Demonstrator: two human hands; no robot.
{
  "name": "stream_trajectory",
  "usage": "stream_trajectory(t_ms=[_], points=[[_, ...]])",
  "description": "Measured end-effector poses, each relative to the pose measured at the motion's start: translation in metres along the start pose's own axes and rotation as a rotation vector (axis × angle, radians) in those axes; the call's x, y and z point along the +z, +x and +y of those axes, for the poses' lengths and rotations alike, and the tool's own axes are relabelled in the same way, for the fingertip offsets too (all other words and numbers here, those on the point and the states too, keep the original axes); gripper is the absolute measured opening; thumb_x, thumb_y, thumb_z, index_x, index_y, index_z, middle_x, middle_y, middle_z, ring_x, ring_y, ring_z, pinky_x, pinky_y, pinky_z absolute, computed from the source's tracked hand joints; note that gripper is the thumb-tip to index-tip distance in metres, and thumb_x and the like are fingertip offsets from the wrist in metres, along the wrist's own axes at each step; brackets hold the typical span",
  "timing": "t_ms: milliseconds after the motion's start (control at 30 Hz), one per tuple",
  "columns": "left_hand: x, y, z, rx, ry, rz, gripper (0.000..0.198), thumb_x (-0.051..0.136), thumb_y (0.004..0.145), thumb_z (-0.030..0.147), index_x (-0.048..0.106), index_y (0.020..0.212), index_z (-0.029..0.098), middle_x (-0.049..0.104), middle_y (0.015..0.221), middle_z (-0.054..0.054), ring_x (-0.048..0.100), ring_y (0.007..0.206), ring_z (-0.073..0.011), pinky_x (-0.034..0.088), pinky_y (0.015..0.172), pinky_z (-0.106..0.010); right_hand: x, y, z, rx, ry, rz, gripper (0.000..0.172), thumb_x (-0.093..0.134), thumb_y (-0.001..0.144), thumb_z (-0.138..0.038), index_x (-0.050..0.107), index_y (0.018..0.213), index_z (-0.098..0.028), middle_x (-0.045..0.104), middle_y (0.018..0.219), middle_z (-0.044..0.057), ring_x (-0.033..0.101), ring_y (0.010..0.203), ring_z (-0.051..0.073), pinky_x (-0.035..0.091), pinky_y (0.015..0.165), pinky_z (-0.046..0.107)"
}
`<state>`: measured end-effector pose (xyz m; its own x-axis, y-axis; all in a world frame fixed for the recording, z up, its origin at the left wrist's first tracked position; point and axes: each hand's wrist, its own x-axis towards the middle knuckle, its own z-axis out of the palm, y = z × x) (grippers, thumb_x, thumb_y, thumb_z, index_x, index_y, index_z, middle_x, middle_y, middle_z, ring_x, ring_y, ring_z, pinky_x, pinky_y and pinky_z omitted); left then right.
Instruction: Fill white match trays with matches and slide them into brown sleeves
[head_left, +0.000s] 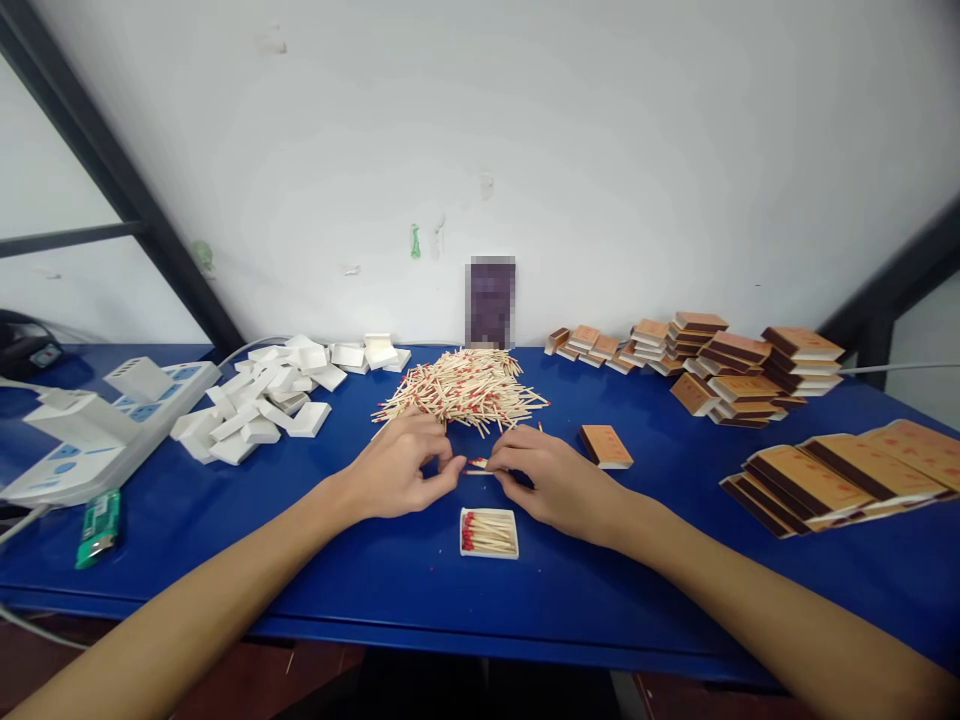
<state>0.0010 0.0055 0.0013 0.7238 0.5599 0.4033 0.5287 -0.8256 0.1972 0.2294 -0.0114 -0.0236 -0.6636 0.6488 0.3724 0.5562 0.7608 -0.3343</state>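
Between my two hands, just in front of a big heap of red-tipped matchsticks, is a small bunch of matchsticks. My left hand is curled, its thumb and index finger closed at the red-headed end. The thumb and fingers of my right hand pinch the other end; its fingertips partly cover the sticks. Nearer the table's front edge lies a white matchbox tray, holding a layer of matchsticks with heads to the left. A closed orange-brown matchbox rests just right of my right hand.
Empty white trays are piled at the left. Stacked matchboxes stand at the back right, and a row of matchboxes leans at the right. A power strip and a green packet lie far left on the blue table.
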Motion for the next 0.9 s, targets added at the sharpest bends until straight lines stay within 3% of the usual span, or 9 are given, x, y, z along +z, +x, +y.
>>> stream_trajectory(t_ms=[133,233,333,467,700,900], points=[[0.002,-0.001,-0.001,0.02,-0.064,-0.091,0.014,0.053,0.088,0.026,0.064,0.087,0.016,0.053,0.06,0.003,0.049,0.056,-0.0112,0.039,0.06,-0.026,-0.012,-0.005,-0.001,0.022,-0.015,0.021,0.017,0.051,0.091,-0.012,0.066,0.094,-0.018,0.066,0.095,0.007,0.06,0.091,0.019,0.048,0.083,0.032],[0.004,-0.002,-0.002,0.05,-0.018,-0.109,0.018,0.054,0.09,0.028,0.066,0.098,0.017,0.06,0.075,-0.001,0.056,0.068,-0.0138,0.043,0.064,-0.027,-0.024,-0.008,0.005,0.177,-0.191,0.089,0.017,0.05,0.091,-0.013,0.065,0.095,-0.017,0.066,0.095,0.008,0.06,0.091,0.021,0.047,0.082,0.033],[0.005,-0.002,-0.003,0.056,0.046,-0.119,0.024,0.054,0.092,0.032,0.066,0.108,0.019,0.062,0.084,-0.003,0.059,0.078,-0.0169,0.045,0.073,-0.03,-0.033,-0.01,0.015,0.333,-0.372,0.031,0.016,0.049,0.091,-0.014,0.065,0.09,-0.016,0.064,0.086,0.008,0.059,0.083,0.023,0.045,0.075,0.033],[0.006,-0.001,-0.004,0.057,0.07,-0.173,0.031,0.051,0.096,0.034,0.063,0.123,0.023,0.06,0.091,-0.004,0.057,0.083,-0.0175,0.044,0.077,-0.031,-0.032,-0.011,0.019,0.384,-0.384,-0.049,0.017,0.048,0.093,-0.018,0.064,0.09,-0.017,0.063,0.084,0.008,0.06,0.083,0.022,0.044,0.071,0.032],[0.005,-0.001,-0.003,0.061,0.085,-0.232,0.03,0.048,0.098,0.034,0.064,0.123,0.025,0.055,0.091,-0.004,0.054,0.088,-0.0193,0.041,0.079,-0.032,-0.022,-0.009,0.01,0.371,-0.402,-0.076,0.021,0.05,0.092,-0.019,0.063,0.109,-0.018,0.064,0.097,0.01,0.061,0.092,0.024,0.044,0.068,0.031],[0.004,-0.001,-0.003,0.056,0.045,-0.225,0.03,0.048,0.098,0.033,0.065,0.121,0.024,0.056,0.089,-0.004,0.054,0.087,-0.019,0.041,0.08,-0.032,-0.018,-0.003,0.012,0.363,-0.423,-0.038,0.019,0.049,0.094,-0.021,0.067,0.101,-0.017,0.064,0.095,0.009,0.061,0.092,0.023,0.043,0.067,0.03]])
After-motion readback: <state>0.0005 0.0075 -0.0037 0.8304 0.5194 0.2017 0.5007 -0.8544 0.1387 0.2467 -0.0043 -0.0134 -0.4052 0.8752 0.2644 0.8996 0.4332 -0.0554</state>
